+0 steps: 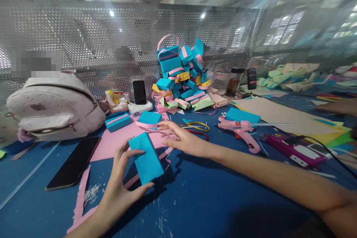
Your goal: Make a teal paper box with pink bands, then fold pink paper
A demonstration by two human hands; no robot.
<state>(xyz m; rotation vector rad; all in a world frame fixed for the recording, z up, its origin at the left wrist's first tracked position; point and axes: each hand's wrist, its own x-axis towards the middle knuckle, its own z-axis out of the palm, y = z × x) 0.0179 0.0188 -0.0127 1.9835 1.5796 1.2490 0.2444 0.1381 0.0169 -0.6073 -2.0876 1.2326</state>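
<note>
My left hand is closed on a small blue paper box, holding it tilted above the blue table, fingers on one long side and thumb at the lower end. My right hand reaches forward over the pink sheet. Its thumb and fingers are apart around thin pink paper strips; I see no firm grip on them. Just beyond its fingertips lies a blue paper box with a pink band. Another banded blue box rests farther left.
A pile of blue, pink and yellow paper pieces stands at the back. Scissors, a pink glue gun and a purple power bank-like device lie rightward. A dark phone and white backpack are left.
</note>
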